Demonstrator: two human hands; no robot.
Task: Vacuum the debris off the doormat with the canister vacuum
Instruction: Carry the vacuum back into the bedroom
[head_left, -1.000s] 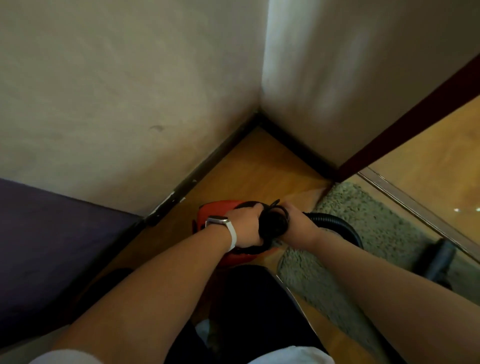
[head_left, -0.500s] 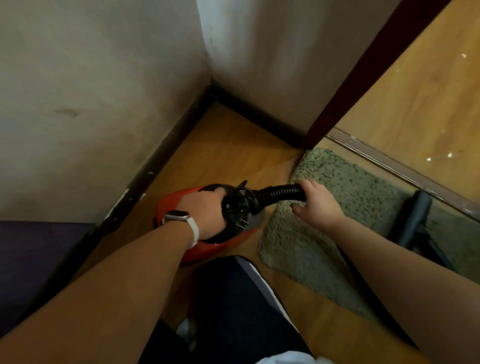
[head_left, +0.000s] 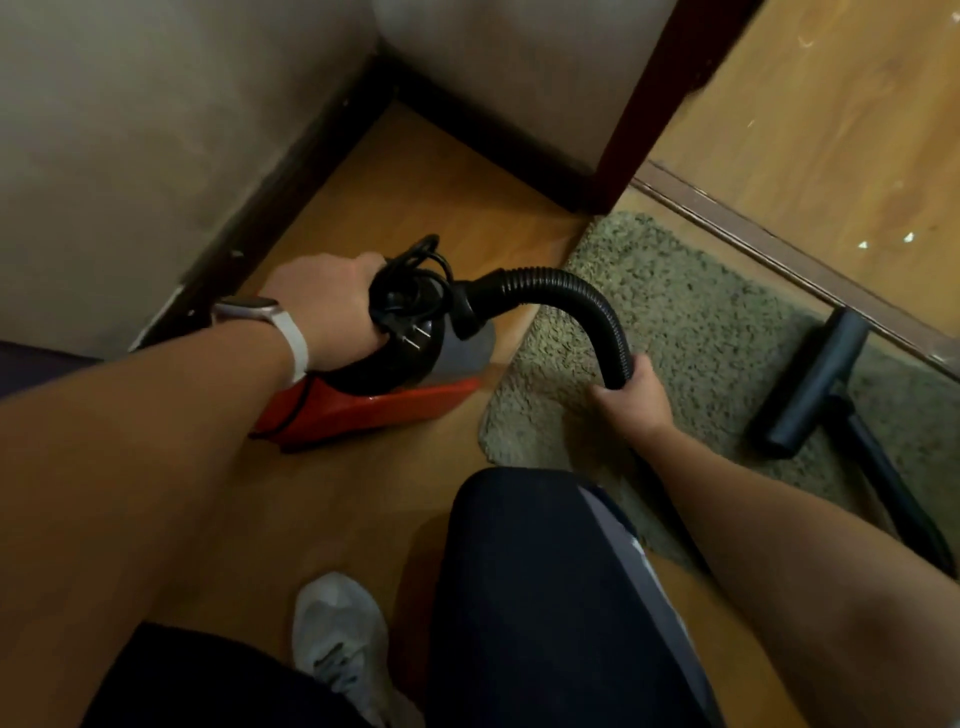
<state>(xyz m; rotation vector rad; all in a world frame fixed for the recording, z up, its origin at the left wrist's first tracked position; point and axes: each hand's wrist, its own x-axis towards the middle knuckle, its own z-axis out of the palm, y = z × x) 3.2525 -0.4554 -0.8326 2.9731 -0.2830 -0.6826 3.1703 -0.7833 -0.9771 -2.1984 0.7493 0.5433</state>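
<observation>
Head view, looking down past my knee and one pale sneaker, both partly cut off by the lower edge. My left hand, a white-strapped watch on its wrist, has its grip closed over the top of the vacuum, covering the handle; only the red plastic base and part of the glossy black top show. A coiled black cord with a two-pronged plug sits on that top. A ribbed black hose arches from the vacuum toward the right, and my right hand has its grip wrapped around it; the hose beyond my fist is hidden under my forearm. The doormat, shaggy and greenish grey, lies just beside the vacuum on the wooden floor, against the door threshold. A matte black, bar-shaped floor nozzle rests on the mat's right part, its tube running out of frame. Debris on the mat is too small to make out.
</observation>
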